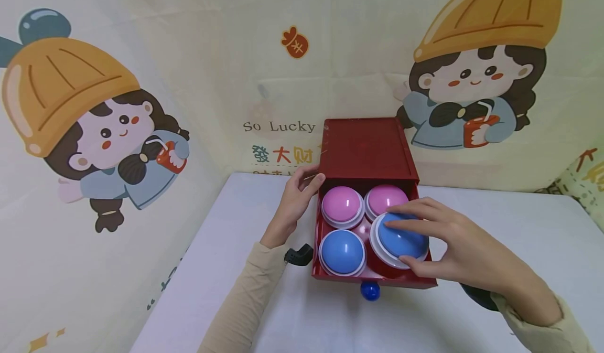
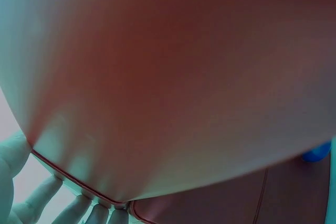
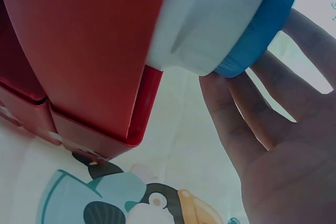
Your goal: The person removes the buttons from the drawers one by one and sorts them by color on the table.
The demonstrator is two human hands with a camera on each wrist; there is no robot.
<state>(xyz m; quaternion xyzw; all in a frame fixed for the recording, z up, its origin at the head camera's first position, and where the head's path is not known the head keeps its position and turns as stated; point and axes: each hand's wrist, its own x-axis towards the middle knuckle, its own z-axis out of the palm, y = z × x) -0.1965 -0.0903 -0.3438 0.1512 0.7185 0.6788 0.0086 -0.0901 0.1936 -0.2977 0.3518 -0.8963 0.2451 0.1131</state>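
Note:
In the head view, a red drawer box [image 1: 368, 148] stands with its drawer [image 1: 368, 228] pulled out. My left hand [image 1: 294, 198] holds the box's left side, thumb at the front corner. In the left wrist view its fingertips curl at the red edge. My right hand [image 1: 453, 237] grips a blue-domed white round piece [image 1: 401, 240] by its rim, tilted over the drawer's front right corner. Another blue-domed piece [image 1: 343, 252] sits front left in the drawer. Behind lie two pink-domed ones [image 1: 342, 204], the right one partly hidden by the fingers and the tilted piece.
A blue knob [image 1: 370, 291] sticks out from the drawer's front. White cloth covers the table [image 1: 500, 227]. Behind hangs a cream printed cloth [image 1: 283, 80] with cartoon figures. A dark strap [image 1: 299, 255] is at my left wrist.

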